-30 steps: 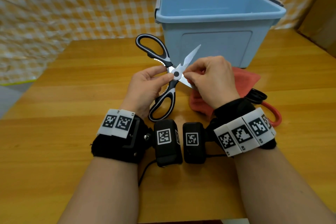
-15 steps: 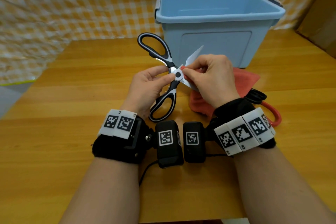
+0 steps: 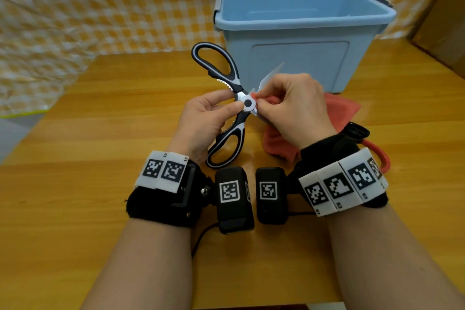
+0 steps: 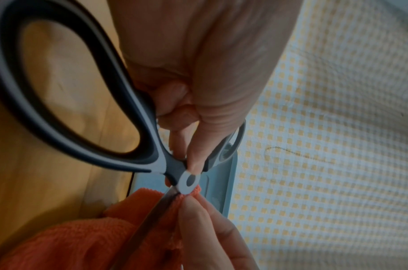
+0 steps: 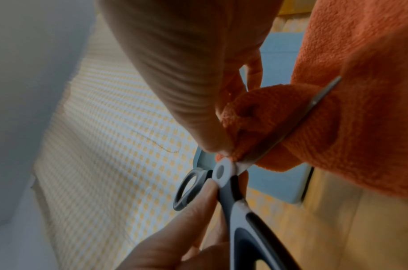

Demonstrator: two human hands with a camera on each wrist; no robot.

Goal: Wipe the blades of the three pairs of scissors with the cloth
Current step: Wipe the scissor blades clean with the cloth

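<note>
Black-and-white kitchen scissors (image 3: 226, 98) are held open in an X above the table. My left hand (image 3: 208, 118) pinches them at the round pivot (image 4: 189, 180). My right hand (image 3: 289, 108) pinches the orange cloth (image 3: 337, 113) round one blade right at the pivot (image 5: 221, 169); that blade (image 5: 313, 106) runs through the cloth fold (image 5: 279, 118). The other blade tip (image 3: 274, 72) sticks out above my right hand. A second pair with black and red handles (image 3: 367, 143) lies on the table behind my right wrist, mostly hidden.
A light blue plastic bin (image 3: 302, 33) stands just behind the hands at the table's back. A yellow checked curtain (image 3: 100, 7) hangs behind the wooden table (image 3: 100, 133). A cardboard box (image 3: 448, 20) sits at the far right.
The scissors tipped slightly, the upper handle moving right. My right hand slid the cloth along the blade toward the pivot, covering more of it.
</note>
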